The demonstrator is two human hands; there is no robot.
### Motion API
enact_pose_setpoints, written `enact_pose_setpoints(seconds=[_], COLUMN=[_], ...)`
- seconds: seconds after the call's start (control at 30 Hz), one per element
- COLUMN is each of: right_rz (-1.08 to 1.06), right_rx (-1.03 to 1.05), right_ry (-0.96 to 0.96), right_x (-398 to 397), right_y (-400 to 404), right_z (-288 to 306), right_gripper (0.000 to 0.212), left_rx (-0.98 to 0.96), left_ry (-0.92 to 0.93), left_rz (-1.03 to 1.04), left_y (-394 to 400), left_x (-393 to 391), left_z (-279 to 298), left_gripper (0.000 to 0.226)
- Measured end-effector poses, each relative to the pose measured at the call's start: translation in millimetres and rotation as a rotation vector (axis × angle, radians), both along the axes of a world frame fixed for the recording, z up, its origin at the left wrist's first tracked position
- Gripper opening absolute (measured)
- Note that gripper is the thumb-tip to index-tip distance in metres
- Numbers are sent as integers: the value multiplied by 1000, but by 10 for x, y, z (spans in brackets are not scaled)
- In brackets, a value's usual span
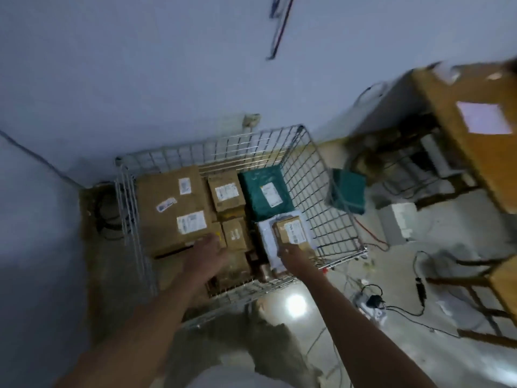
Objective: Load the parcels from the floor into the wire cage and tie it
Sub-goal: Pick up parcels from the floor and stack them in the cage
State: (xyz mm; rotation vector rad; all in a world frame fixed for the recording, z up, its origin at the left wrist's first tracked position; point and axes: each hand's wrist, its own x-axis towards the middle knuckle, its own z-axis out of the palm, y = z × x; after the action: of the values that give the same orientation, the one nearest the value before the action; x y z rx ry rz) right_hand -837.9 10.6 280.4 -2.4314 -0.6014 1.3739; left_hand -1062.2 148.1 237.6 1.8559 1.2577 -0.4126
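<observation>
The wire cage point(330, 191) stands against the wall with several parcels inside. A large brown box point(167, 208) fills its left side, smaller brown boxes point(226, 191) sit in the middle, and a green parcel point(265, 191) lies at the back right. A small brown box point(291, 231) rests on a white parcel point(268, 242) at the front right. My left hand point(208, 249) reaches in over the near corner of the large box. My right hand point(293, 254) touches the near end of the small brown box; motion blur hides the fingers.
Another green parcel point(348, 191) lies on the floor outside the cage's right side. A wooden table point(475, 130) with papers stands at the right, chair legs point(475, 289) below it. A power strip point(372, 303) and cables run across the floor near the cage.
</observation>
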Motion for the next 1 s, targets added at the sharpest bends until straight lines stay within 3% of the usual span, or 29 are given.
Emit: enact_pose_setpoints(seconds=[0.1, 0.23, 0.37, 0.43, 0.53, 0.63, 0.8, 1.0], right_rz=[-88, -245, -321, -312, -397, -467, -444, -455], right_rx=[70, 128, 19, 27, 72, 145, 159, 164], right_ry=[-161, -332, -404, -370, -345, -355, -390, -406], right_x=[342, 609, 1013, 1270, 1454, 1764, 2062, 2324], right_y=[-637, -1403, -2305, -2682, -3279, -3932, -4724, -5141], right_z=[463, 1128, 1296, 1401, 1780, 1916, 2021, 1962], right_gripper=[52, 28, 45, 57, 37, 31, 30, 22], left_rx=[121, 291, 346, 364, 375, 395, 472, 552], left_ry=[-61, -133, -165, -173, -191, -192, -170, -115], left_rz=[-262, -510, -712, -776, -811, -877, -955, -1066], left_y=[-37, -389, -1184, -1602, -2237, -2824, -3535, -4053], left_x=[541, 1366, 1923, 2180, 2558, 2922, 3426, 3940], left_z=[512, 1243, 1697, 1813, 1914, 1982, 2090, 2149], left_gripper=[63, 64, 63, 63, 62, 60, 60, 55])
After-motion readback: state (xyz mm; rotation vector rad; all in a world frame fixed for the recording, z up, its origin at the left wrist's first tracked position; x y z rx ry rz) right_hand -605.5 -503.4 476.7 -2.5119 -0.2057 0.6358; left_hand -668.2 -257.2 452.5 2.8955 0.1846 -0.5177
